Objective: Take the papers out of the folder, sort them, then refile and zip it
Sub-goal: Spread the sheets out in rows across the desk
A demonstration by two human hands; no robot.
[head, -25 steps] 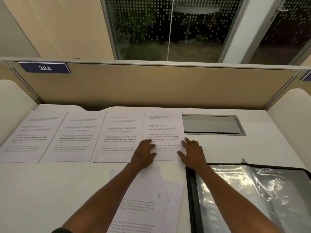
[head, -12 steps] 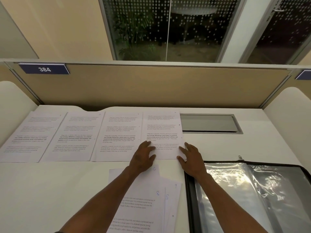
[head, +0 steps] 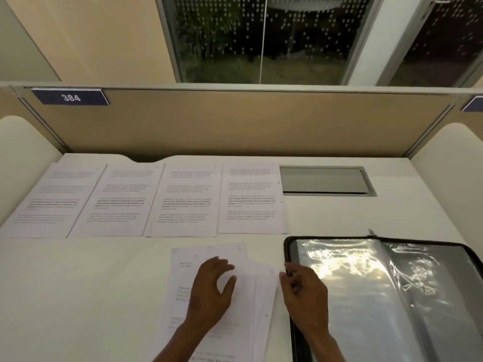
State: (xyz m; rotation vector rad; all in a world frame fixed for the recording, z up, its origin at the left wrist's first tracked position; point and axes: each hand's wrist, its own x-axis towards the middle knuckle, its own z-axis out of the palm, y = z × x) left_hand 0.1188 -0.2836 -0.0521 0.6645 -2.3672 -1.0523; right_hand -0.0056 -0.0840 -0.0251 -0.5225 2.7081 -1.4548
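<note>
1. The loose pile of papers [head: 251, 296] lies fanned on the white worktop [head: 78, 296], just left of the folder, its lower end cut off by the frame; a handwritten 6 shows at the top right corner of 1 sheet, and the other marks are too faint to read.
2. The left hand [head: 211, 291] is over the pile with fingers loosely spread and relaxed, gripping nothing; whether the palm touches the paper cannot be told.
3. The right hand [head: 304, 296] sits at the pile's right edge, fingers curled near the top sheet's corner; I cannot tell whether its grip has closed on the paper.
4. The black zip folder [head: 287, 246] lies open at the right, its clear plastic sleeves [head: 352, 296] glaring with reflected light; its right and lower parts run out of view, and a zip pull [head: 371, 232] shows at its far edge.
5. 4 printed sheets [head: 188, 199] lie side by side in a row beyond the pile, text blurred.
6. A grey cable hatch [head: 326, 180] is right of the row.
7. A blue plate marked 384 [head: 70, 97] hangs on the beige partition [head: 261, 121].
</note>
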